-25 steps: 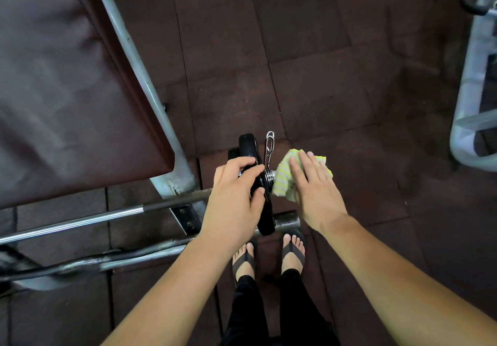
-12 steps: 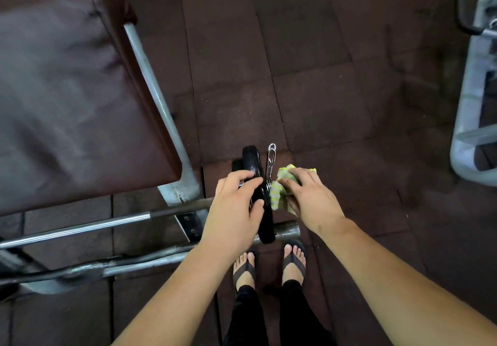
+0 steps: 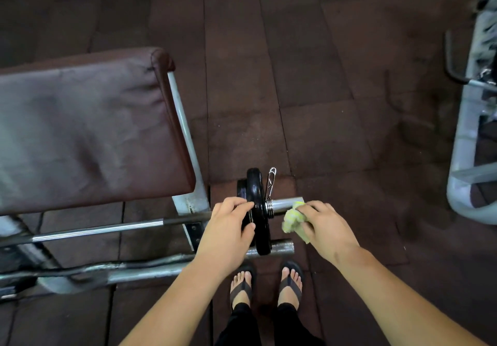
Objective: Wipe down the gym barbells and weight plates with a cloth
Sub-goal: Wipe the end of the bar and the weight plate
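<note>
Bench left of weight plate, cloth right

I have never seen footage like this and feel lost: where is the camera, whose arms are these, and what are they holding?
There is no machine here. A person wears a camera on the head, so the single picture looks down along their own arms to the floor. The left hand grips a black weight plate that sits on a barbell. A spring clip sits on the bar just outside the plate. The right hand holds a crumpled yellow-green cloth by the bar's bare end. A second bar lies lower, nearer the feet, which are in sandals. On the left is a padded bench. A pale metal frame stands at the right edge.
</note>
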A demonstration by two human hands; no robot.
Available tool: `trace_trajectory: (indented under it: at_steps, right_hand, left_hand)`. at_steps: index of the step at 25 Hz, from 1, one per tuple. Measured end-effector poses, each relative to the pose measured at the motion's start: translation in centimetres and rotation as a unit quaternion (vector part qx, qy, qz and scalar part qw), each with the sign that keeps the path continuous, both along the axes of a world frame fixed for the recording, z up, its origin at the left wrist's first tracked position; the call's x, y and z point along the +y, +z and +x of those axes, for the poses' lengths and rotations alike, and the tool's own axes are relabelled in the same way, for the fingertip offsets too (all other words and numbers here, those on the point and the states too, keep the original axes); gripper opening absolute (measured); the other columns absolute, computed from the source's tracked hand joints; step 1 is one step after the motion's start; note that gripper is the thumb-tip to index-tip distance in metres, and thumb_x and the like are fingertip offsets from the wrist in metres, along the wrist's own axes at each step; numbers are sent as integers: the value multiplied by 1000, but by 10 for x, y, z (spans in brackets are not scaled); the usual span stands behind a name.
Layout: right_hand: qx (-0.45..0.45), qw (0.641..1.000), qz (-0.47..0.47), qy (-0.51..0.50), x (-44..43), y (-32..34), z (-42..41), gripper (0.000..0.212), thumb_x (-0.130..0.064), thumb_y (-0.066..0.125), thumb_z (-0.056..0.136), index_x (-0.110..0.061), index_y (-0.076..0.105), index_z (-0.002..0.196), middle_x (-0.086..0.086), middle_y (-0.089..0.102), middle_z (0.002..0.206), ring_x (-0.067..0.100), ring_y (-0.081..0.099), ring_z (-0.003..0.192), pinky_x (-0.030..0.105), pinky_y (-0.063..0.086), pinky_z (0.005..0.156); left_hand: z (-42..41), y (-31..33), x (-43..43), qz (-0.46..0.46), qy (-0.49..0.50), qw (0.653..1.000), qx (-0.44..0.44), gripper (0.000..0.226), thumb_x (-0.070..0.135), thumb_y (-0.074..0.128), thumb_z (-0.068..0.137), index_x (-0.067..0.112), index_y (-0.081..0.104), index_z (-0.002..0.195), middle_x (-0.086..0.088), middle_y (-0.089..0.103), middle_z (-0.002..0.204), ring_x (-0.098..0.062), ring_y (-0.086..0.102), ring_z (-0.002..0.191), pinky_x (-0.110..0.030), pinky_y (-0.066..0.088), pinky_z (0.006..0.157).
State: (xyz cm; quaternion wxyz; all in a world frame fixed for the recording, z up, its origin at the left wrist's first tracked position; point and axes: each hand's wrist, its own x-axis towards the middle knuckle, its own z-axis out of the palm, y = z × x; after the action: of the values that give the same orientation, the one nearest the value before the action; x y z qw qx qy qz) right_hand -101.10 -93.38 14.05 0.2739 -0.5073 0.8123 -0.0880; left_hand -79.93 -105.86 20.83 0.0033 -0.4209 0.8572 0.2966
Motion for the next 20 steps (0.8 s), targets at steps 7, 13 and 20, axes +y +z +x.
trace_trajectory:
  at_steps: [7,13,20]
  right_hand:
    - [-34,995,-89,19,-16,69,10,37,-23,63,96,-27,62,134,-7,59,133,20,56,120,33,50,98]
    - [-65,979,-164,107,-39,130,45,39,-25,66,95,-27,63,134,-13,59,132,11,57,122,27,46,105]
    - [-129,948,-195,218,-88,168,137,38,-16,73,88,-29,71,124,-18,66,119,4,64,111,23,47,100]
  left_hand:
    - [10,34,17,-26,51,997,45,45,30,57,93,31,50,137,18,45,132,-5,38,122,-20,34,102]
    - [47,74,34,-76,115,986,89,46,34,59,91,34,50,135,20,45,131,-5,39,123,-22,37,105]
    - [141,99,53,-107,253,953,128,48,40,57,88,36,49,135,23,44,128,-4,40,118,-20,42,99]
